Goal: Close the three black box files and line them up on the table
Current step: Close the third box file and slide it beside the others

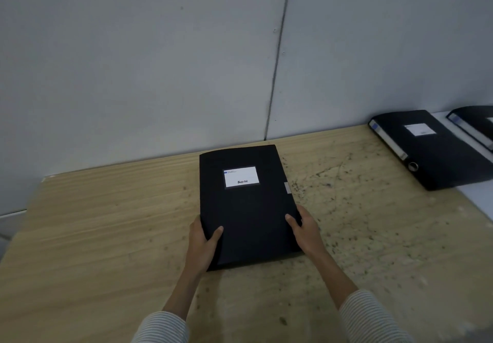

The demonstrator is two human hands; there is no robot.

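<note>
Both hands grip one closed black box file (248, 206) lying flat mid-surface (106, 222): left hand (204, 241) and right hand (304, 229) clasp its sides. Two more files (432, 150) lie far right.

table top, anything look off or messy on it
Yes. The wooden table has dark specks and scratchy marks scattered over its right half, like dirt or stains. Also, the file held by both hands sits apart from the two files at the far right, so they are not in one line.

3 blk box files (248, 206), 2 hands (202, 244), 1 table (106, 236).
</note>
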